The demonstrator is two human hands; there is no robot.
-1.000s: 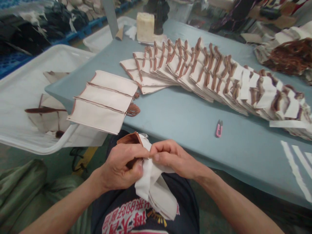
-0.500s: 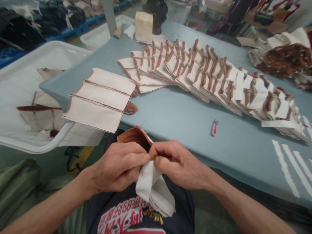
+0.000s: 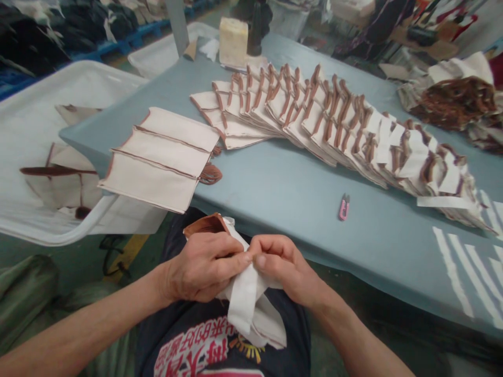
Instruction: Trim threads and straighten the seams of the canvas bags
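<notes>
Over my lap, both hands pinch one sewn fabric piece [image 3: 267,319], off-white with a brown inner side showing at its upper left. My left hand [image 3: 210,264] is closed on it, thumb and forefinger at a fold. Right beside, my right hand [image 3: 285,267] is closed too, its fingertips meeting the left ones at the same spot. A white strip [image 3: 241,301] hangs down from between the fingertips. What exactly lies under the fingertips is hidden. Pink thread snips [image 3: 344,207] lie on the table beyond my right hand.
Across the blue-grey table [image 3: 251,180] runs a long fanned row of similar off-white and brown pieces [image 3: 314,112]. A flat stitched panel [image 3: 157,159] overhangs the left edge by a white bin [image 3: 74,238]. White strips [image 3: 454,272] lie at the right, a brown bundle [image 3: 458,99] behind.
Both hands have shifted slightly to the right with the fabric piece. The brown opening has turned more aside, and more of the white strip shows above and below the fingers.
</notes>
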